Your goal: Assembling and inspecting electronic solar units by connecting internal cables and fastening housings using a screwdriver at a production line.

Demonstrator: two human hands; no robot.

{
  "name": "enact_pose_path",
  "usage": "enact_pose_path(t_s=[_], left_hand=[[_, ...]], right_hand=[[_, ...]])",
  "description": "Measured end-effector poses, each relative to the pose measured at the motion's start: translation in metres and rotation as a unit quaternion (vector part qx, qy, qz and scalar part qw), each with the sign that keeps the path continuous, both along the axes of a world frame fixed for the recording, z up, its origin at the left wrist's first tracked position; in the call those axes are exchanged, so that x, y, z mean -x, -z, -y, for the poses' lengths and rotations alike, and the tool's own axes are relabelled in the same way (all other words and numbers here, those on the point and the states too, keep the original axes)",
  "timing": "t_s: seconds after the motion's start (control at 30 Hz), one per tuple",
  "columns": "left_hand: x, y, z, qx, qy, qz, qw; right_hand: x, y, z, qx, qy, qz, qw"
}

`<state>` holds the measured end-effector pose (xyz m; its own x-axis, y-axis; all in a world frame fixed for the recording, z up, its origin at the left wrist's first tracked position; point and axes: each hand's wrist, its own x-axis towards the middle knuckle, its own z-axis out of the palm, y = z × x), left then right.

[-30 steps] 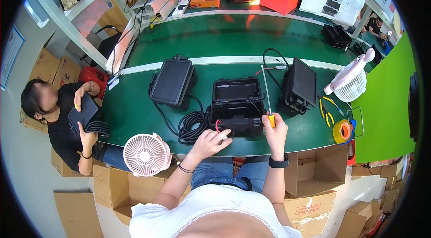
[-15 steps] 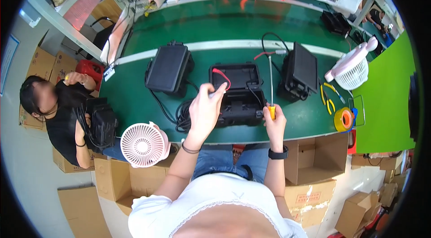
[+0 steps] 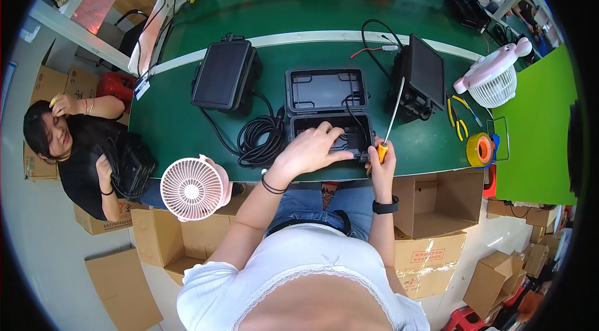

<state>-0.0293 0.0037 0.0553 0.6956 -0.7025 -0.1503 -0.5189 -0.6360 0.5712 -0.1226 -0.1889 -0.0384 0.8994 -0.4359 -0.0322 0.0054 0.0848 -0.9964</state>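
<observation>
Head view: left hand in the case

Your left hand (image 3: 317, 151) arches palm-down over the open black case (image 3: 326, 91); I cannot tell whether its fingers pinch anything. Your right hand (image 3: 382, 164) grips a yellow-handled screwdriver (image 3: 382, 150), blade away. The case sits near the table's (image 3: 281, 180) front edge, coiled cable (image 3: 254, 157) left, green surface stretching beyond.

A yellow-handled screwdriver (image 3: 392, 120) is held tilted in the right hand (image 3: 384, 157), just beside an open black box (image 3: 326, 95). The box's inside is partly covered by the left hand (image 3: 317, 149). A coiled cable (image 3: 257, 142) is set to its left; pliers (image 3: 461, 130) and tape (image 3: 478, 149) are laid well to the right on the green table (image 3: 281, 16).
</observation>
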Motion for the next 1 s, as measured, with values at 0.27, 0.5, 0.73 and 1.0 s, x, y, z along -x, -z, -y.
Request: enact_pose_path(t_s=[0.27,0.5,0.73,1.0], left_hand=[[0.02,0.01,-0.004,0.206,0.011,0.274,0.939],[0.027,0.066,-0.069,0.362,-0.083,0.447,0.814],[0.058,0.066,-0.058,0.41,-0.218,0.299,0.834],[0.031,0.016,-0.021,0.104,-0.109,0.244,0.958]], right_hand=[[0.021,0.01,0.014,0.015,-0.056,-0.019,0.998],[0.013,-0.003,0.005,-0.032,-0.016,-0.011,0.999],[0.016,0.002,0.007,-0.032,-0.024,-0.006,0.999],[0.018,-0.003,0.016,-0.001,-0.053,-0.029,0.998]])
